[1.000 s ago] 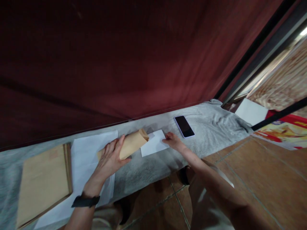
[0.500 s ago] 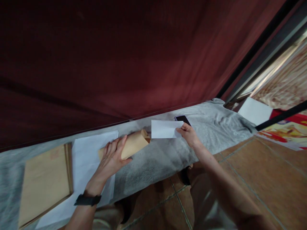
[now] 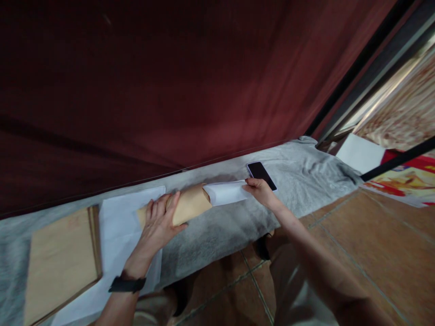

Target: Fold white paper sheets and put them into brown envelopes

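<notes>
A small brown paper envelope (image 3: 192, 203) bulges at its right end, where its mouth gapes. My left hand (image 3: 161, 222), wearing a dark wristband, grips the envelope across its left part, fingers over the top and thumb along the lower edge. In a pinch, my right hand (image 3: 260, 192) holds the right end of a folded white paper (image 3: 227, 192). The paper's left end is inside the envelope's mouth, so that end is hidden. Just behind my right hand lies a phone (image 3: 260, 172) with a dark screen.
White sheets (image 3: 118, 226) lie beneath my left forearm, and a stack of large brown envelopes (image 3: 63, 262) rests at the left. A grey cloth (image 3: 204, 253) covers the narrow surface. Dark red fabric (image 3: 190, 90) rises behind it. A colourful box (image 3: 408, 174) is at the right.
My right hand has moved slightly left and down, bringing the white paper from beside the envelope into its mouth. More of the phone shows. My left hand keeps its grip.
</notes>
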Motion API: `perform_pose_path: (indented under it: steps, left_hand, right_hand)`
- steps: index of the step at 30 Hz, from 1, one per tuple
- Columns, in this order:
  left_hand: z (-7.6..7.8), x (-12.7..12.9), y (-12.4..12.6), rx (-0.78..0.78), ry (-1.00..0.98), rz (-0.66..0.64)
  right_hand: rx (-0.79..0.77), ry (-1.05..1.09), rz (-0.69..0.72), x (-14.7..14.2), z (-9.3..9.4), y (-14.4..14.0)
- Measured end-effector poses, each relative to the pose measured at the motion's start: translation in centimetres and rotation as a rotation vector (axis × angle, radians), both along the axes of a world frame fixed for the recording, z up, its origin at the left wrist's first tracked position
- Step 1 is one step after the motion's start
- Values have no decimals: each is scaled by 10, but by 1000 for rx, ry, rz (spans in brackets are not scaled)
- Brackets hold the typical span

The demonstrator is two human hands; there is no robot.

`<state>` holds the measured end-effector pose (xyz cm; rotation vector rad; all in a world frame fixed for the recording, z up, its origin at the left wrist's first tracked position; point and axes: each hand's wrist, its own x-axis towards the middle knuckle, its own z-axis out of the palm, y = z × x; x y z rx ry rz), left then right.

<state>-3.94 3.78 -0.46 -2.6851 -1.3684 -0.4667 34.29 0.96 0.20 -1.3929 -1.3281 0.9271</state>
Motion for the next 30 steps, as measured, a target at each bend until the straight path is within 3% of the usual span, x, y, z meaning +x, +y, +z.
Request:
perform_pose_path:
  steps: [4,10,18,26,30]
  left_hand:
    - [1,0,0,21,19,-27]
    - [1,2,0,-3,-2,-27]
    - [1,12,-1,-18,3,-35]
    - [2,21,-4,-12,0,-42]
    - [2,26,-6,-10,-8,-63]
  right_hand:
    - [-121,39,94,-1,2,-1]
    - [-224,127,130,-10,3,-3]
    - [-183,-8,187,-31,-2,-9]
    - [-42,-180,31,-44,-2,-8]
    - [-25,-161,47,-60,-7,-12]
